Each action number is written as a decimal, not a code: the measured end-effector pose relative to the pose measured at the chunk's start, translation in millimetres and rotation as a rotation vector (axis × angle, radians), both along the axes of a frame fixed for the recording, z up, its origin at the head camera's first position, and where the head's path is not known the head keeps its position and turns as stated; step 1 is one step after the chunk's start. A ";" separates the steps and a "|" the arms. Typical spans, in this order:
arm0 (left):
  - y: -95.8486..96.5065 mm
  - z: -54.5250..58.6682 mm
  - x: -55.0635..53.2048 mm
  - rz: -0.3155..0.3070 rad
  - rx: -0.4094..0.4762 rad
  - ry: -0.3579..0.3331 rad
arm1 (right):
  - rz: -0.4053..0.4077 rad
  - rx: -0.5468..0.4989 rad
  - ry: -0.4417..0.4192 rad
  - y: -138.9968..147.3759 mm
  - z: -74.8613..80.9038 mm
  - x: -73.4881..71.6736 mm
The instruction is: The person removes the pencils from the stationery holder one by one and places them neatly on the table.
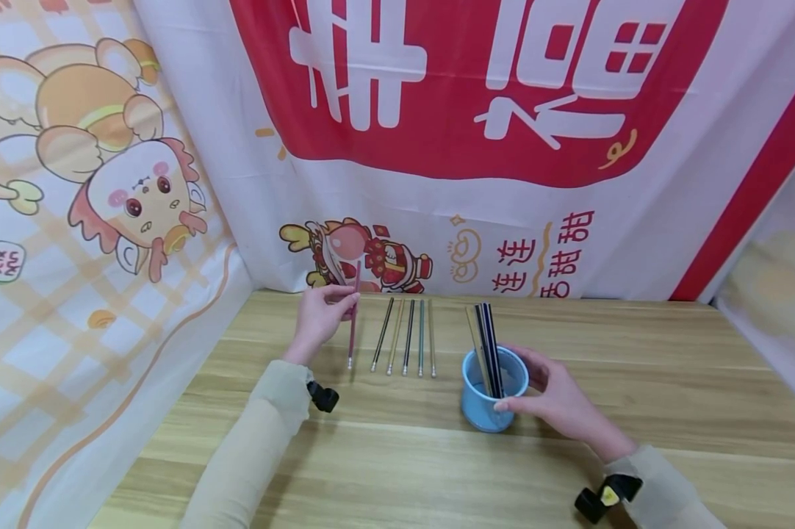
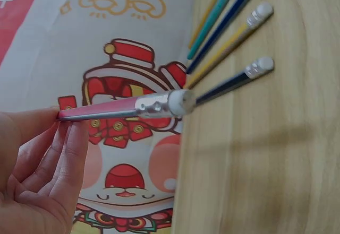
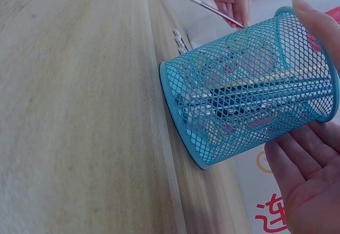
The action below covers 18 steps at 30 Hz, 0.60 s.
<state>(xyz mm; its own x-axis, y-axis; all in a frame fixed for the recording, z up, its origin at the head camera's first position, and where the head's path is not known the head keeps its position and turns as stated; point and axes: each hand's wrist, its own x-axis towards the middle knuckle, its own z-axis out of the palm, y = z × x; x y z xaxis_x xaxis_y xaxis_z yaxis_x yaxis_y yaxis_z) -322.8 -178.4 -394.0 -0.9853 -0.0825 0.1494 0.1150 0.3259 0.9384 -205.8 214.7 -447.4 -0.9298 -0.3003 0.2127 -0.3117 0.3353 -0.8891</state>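
Presently, the left hand point(image 1: 322, 312) grasps a pink pencil point(image 1: 352, 338) between thumb and fingertips, holding it above the desk point(image 1: 397, 463) with the white eraser end toward the person. The right hand point(image 1: 559, 397) grasps a blue mesh cup point(image 1: 483, 417), with the thumb at the near side of the rim and the fingers against the opposite side. The cup stands upright, to the right of the pencil row.

Contents of the cup: one yellow pencil point(image 1: 478, 344) and several dark pencils point(image 1: 491, 345), all leaning against the far side of the rim and projecting above it.

Pencil row, left to right, between the two hands: black pencil point(image 1: 382, 334), yellow-bodied pencil point(image 1: 396, 336), dark blue pencil point(image 1: 408, 338), teal pencil point(image 1: 422, 334), gold pencil point(image 1: 432, 338). All five lie apart on the desk, roughly parallel, eraser ends toward the person.

A printed cloth point(image 1: 437, 147) hangs behind the desk. A black device point(image 1: 323, 397) is worn at the left cuff.
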 end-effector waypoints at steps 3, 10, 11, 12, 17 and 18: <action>-1.2 -4.5 -3.9 0.003 -0.018 -0.005 | 0.001 -0.004 0.004 0.1 0.0 0.2; -2.6 -13.5 -10.9 0.001 -0.050 -0.020 | 0.003 -0.010 0.005 0.6 -1.2 0.5; -2.6 -14.1 -11.4 0.001 -0.054 -0.023 | 0.003 -0.011 0.006 0.6 -1.2 0.4; -2.5 -14.6 -12.0 0.003 -0.057 -0.026 | 0.003 -0.013 0.006 0.7 -1.2 0.4; -2.3 -16.2 -14.5 0.001 -0.082 -0.033 | 0.006 -0.018 0.007 0.7 -0.8 0.5; -2.2 -16.7 -15.0 0.001 -0.088 -0.035 | 0.005 -0.017 0.005 0.8 -0.8 0.5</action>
<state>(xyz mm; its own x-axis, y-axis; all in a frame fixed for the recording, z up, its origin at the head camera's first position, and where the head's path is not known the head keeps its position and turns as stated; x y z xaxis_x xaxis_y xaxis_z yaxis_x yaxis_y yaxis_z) -337.8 -180.6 -410.7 -0.9899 -0.0717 0.1221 0.0826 0.4078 0.9093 -205.3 215.5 -448.3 -0.9270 -0.3016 0.2229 -0.3183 0.3183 -0.8929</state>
